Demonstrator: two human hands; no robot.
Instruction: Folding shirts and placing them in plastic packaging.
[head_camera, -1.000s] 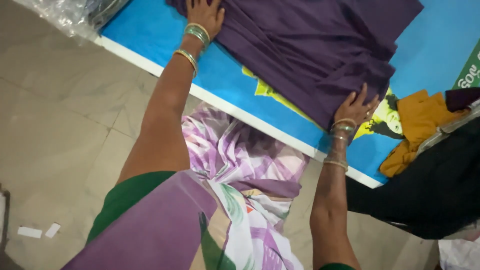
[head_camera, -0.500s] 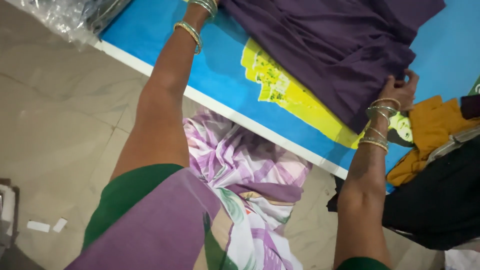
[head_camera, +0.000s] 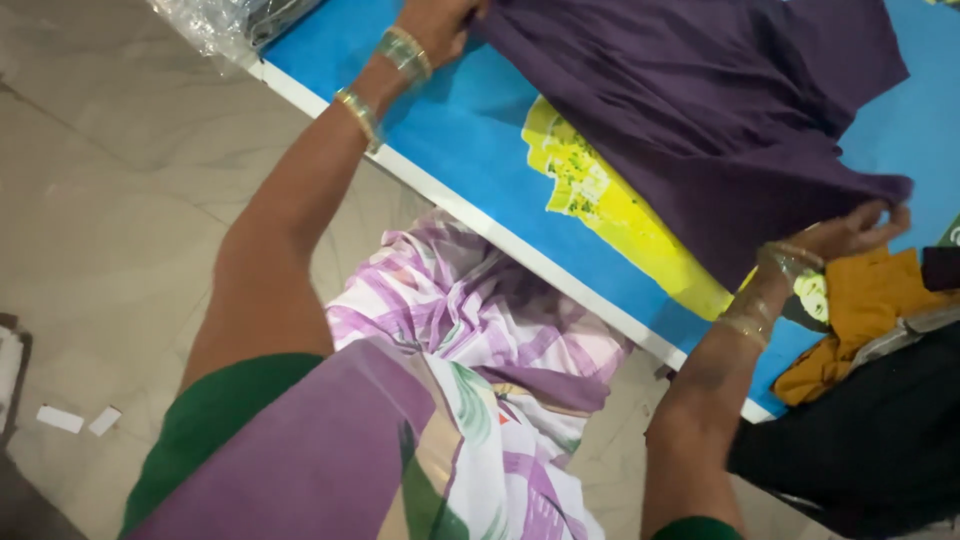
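A dark purple cloth (head_camera: 700, 100) lies spread over a blue table cover (head_camera: 470, 140) that has a yellow printed patch (head_camera: 610, 215). My left hand (head_camera: 435, 22) grips the cloth's near left edge at the top of the view; bangles ring that wrist. At the right, my right hand (head_camera: 850, 232) pinches the cloth's lower corner and lifts it off the table. This wrist wears bangles too.
A mustard-yellow cloth (head_camera: 860, 310) and a black cloth (head_camera: 860, 440) lie at the table's right end. A clear plastic bag (head_camera: 225, 20) sits at the top left corner. The table's white edge (head_camera: 480, 225) runs diagonally. Paper scraps (head_camera: 80, 420) lie on the tiled floor.
Both hands went from pressing flat on the purple cloth to gripping its edge. They have pulled it up and away across the table, uncovering the yellow patch.
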